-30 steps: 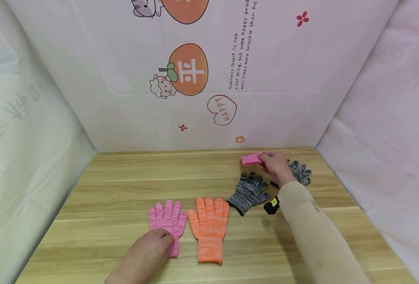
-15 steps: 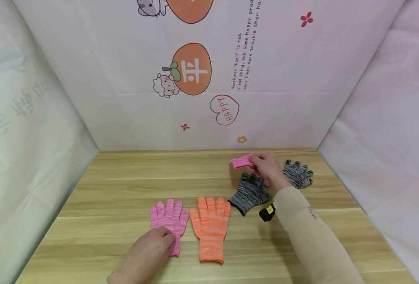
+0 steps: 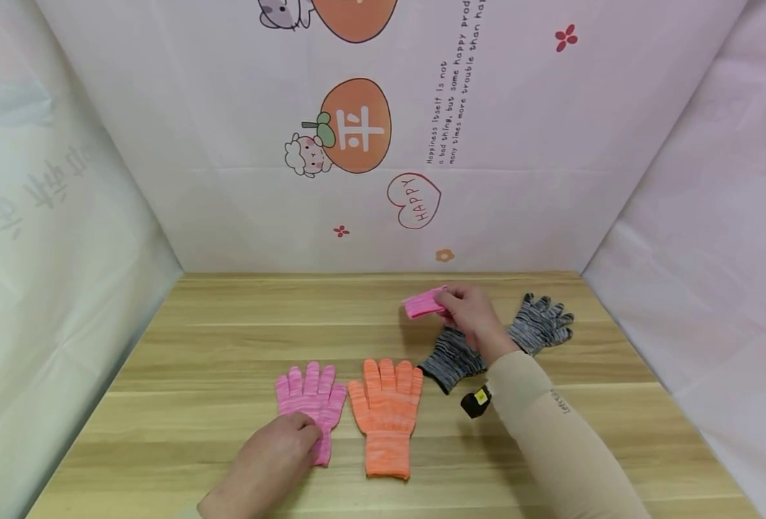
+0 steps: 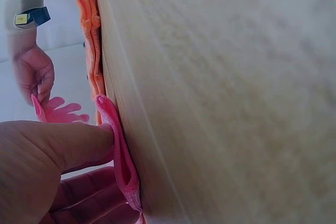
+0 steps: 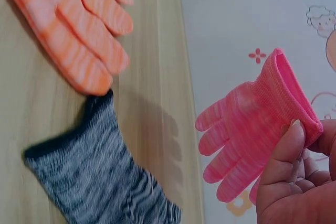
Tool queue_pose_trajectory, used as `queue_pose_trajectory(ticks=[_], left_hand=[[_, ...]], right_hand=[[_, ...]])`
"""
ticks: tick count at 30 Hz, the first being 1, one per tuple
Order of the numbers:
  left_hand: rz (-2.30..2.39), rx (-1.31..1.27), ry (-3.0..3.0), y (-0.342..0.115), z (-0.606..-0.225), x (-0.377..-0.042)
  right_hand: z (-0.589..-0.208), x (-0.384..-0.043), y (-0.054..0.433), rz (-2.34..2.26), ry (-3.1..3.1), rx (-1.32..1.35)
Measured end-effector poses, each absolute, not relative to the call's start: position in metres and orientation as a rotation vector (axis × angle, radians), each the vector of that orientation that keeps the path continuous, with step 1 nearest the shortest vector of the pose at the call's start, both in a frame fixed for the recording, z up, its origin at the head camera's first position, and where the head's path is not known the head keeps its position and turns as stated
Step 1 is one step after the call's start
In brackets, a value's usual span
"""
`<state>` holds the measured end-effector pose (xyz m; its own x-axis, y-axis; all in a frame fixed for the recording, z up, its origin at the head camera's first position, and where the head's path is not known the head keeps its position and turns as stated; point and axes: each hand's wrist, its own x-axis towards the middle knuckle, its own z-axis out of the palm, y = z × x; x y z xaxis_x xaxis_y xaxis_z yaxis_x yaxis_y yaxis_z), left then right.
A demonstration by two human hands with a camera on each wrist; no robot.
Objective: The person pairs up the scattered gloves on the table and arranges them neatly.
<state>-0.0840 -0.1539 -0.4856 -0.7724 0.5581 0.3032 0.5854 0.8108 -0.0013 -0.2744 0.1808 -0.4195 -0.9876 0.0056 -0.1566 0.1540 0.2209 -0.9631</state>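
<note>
My right hand point(image 3: 473, 317) pinches a pink knit glove point(image 5: 244, 132) by its cuff, raised over the back of the table. In the right wrist view its fingers hang to the lower left. My left hand point(image 3: 275, 454) is at the cuff of another pink glove point(image 3: 311, 393) lying on the table, thumb and fingers on its upper layer; the hand hides part of it. An orange glove point(image 3: 388, 418) lies flat just right of that one. Behind my right hand, a grey-black glove point(image 3: 452, 360) is partly covered.
Another grey-black glove point(image 3: 541, 323) lies at the back right of the wooden table point(image 3: 279, 317). A white printed sheet point(image 3: 512, 202) stands along the back edge, with pale sheets at both sides. A black device point(image 3: 476, 402) is worn on my right wrist.
My right hand has carried the hanging pink glove leftward and slightly nearer, across the back of the table. My left hand stays on the lying pink glove. The view has shifted slightly.
</note>
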Motion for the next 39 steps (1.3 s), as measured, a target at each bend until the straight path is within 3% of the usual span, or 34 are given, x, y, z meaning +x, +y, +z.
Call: queue_pose_trajectory(ticks=[39], left_hand=[[-0.241, -0.852, -2.633, -0.16, -0.49, -0.087]], right_hand=[[-0.421, -0.225, 0.089, -1.837, 2.25, -0.166]])
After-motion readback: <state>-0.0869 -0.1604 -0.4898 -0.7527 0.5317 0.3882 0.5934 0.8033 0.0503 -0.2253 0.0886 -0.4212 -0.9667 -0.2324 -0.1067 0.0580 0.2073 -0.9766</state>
